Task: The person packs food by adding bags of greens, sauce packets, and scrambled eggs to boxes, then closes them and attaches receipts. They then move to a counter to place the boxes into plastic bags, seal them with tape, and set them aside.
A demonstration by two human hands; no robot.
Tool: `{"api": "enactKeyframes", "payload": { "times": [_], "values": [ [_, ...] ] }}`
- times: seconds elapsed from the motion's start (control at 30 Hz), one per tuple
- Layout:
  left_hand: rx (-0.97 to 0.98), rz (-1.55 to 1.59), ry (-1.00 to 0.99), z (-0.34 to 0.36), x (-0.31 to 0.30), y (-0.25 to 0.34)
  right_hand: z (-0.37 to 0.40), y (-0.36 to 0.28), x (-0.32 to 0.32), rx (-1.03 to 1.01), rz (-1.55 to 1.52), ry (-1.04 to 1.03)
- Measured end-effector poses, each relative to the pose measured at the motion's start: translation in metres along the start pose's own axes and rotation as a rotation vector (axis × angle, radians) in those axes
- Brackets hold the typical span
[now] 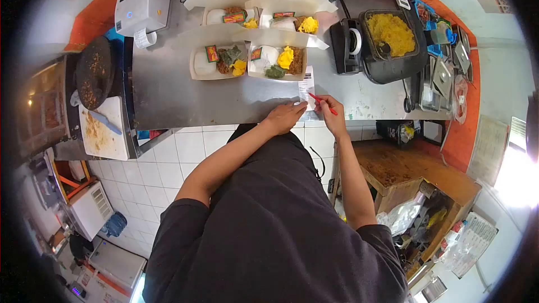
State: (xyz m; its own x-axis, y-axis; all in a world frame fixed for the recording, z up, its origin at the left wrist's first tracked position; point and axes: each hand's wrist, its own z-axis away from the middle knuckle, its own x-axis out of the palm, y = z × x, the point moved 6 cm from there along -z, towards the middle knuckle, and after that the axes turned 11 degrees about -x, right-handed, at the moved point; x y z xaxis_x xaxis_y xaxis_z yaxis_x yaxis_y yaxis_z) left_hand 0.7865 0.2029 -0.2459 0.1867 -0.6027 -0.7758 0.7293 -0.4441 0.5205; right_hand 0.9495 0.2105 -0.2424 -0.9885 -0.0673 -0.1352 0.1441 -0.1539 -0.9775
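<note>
Head view: the right hand [332, 113] has its fingers clamped on a red pen [332, 110], its tip angled over a printed slip [307, 84], a grip that seems suited to fine control. The left hand [282, 118] rests at the slip's near end, probably steadying it on the steel surface [168, 95]; whether its fingers are apart or together, I cannot tell. At eleven o'clock from the hands, four meal boxes [286, 38] have raised lids, leaving their food visible. The slip lies just beside the nearest right-hand box, within easy reach of the pen.
</note>
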Motion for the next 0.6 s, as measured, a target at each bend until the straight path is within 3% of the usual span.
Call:
{"api": "enactKeyframes", "payload": {
  "times": [0.23,0.3,0.43,0.6],
  "values": [
    [-0.031,0.057,0.134,0.006,-0.002,0.002,-0.008,0.011,0.01,0.026,0.003,-0.138],
    [-0.032,0.064,0.161,0.007,-0.004,0.003,-0.014,-0.004,0.004,-0.219,0.201,-0.11],
    [-0.076,0.062,0.148,0.01,-0.008,0.005,-0.013,0.003,0.003,-0.101,0.069,-0.159],
    [-0.149,0.081,0.105,0.013,-0.011,0.005,-0.009,-0.015,0.003,-0.247,0.213,-0.129]
  ]
}}
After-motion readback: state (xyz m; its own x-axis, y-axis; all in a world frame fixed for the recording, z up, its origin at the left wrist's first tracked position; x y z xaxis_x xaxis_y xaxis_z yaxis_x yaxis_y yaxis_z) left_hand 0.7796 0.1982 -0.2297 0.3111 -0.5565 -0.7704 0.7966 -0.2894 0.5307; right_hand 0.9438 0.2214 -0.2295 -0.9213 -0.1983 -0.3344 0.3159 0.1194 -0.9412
